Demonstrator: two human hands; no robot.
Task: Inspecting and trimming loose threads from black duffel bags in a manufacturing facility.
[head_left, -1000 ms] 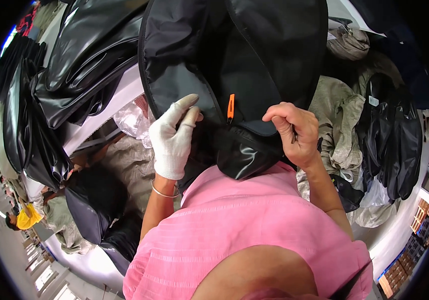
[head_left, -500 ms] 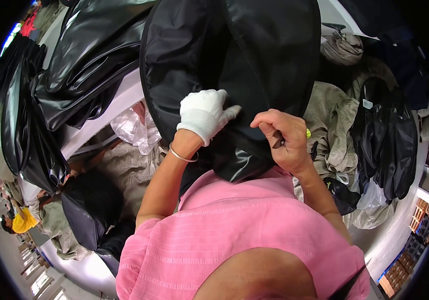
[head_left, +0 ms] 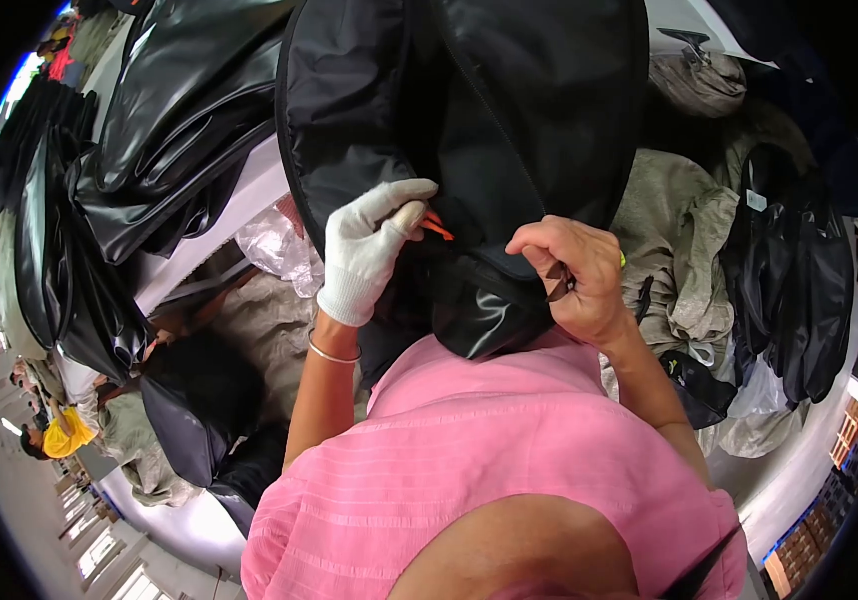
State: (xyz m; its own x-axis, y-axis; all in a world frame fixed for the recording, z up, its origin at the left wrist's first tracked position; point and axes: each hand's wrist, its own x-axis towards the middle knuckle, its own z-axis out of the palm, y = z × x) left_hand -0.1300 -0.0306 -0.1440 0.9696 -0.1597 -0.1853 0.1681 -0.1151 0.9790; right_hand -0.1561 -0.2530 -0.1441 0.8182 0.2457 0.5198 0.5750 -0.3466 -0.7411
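In the head view, the left hand, in a white glove, pinched an orange tab over the large black fabric piece, which lay spread in front of the person's pink top. The bare right hand curled around a small dark object, mostly hidden. Glossy black material lay to the left, grey-brown cloth to the right.

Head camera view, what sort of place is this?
Probably a factory workshop for bags or similar sewn goods: a large black fabric piece in front, glossy black material heaped at left, and a person in yellow further back.
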